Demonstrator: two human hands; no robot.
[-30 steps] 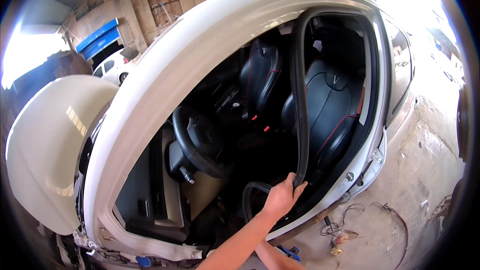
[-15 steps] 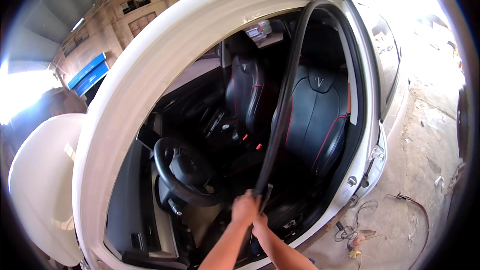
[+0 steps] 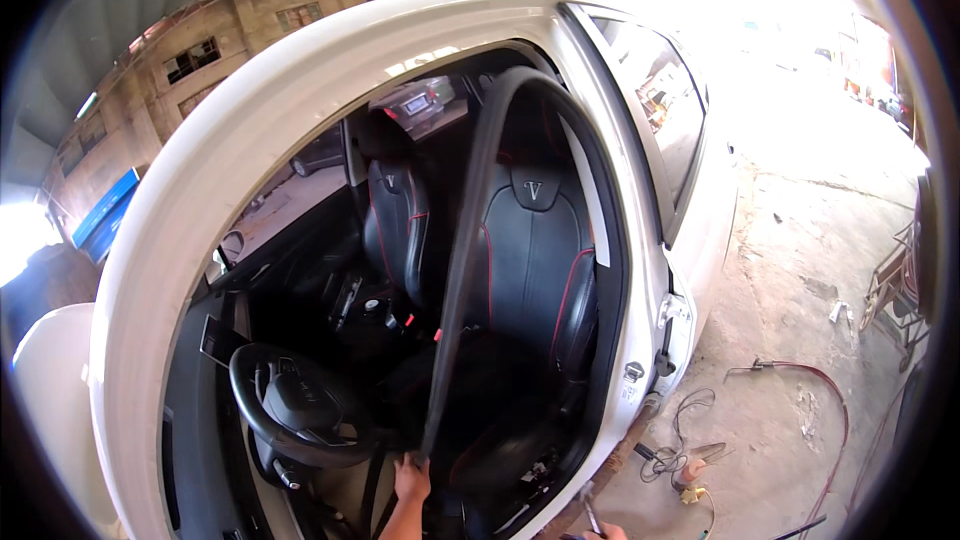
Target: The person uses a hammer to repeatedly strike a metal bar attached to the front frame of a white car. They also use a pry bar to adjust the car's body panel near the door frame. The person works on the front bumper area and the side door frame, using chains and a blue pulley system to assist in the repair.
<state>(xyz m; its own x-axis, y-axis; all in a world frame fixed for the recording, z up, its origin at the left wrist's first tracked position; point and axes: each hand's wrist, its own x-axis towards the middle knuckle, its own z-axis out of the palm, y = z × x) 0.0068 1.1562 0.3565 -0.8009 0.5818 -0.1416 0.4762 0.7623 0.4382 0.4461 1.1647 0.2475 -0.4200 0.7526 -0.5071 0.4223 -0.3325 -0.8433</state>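
Observation:
A black rubber door seal (image 3: 460,290) hangs loose in a long arch across the front door opening of a white car. Its upper bend lies in front of the seat headrest, and the strip runs down to my left hand (image 3: 411,480). That hand is closed around the seal's lower part, beside the steering wheel (image 3: 300,405). At the bottom edge, outside the sill, my right hand (image 3: 607,533) is partly cut off. It grips a slim metal tool (image 3: 592,512) with a blunt, wider tip; its exact kind is unclear.
Behind the seal is a black seat (image 3: 535,250) with red stitching. The white door frame (image 3: 635,340) borders the opening on the right. On the concrete floor lie a tangled cable (image 3: 690,420) and a reddish hose (image 3: 835,390). A metal rack (image 3: 900,290) stands far right.
My hands were together on the seal; now the right has let go and moved to the lower right with the tool. My left moved lower left with the strip. The view has shifted right.

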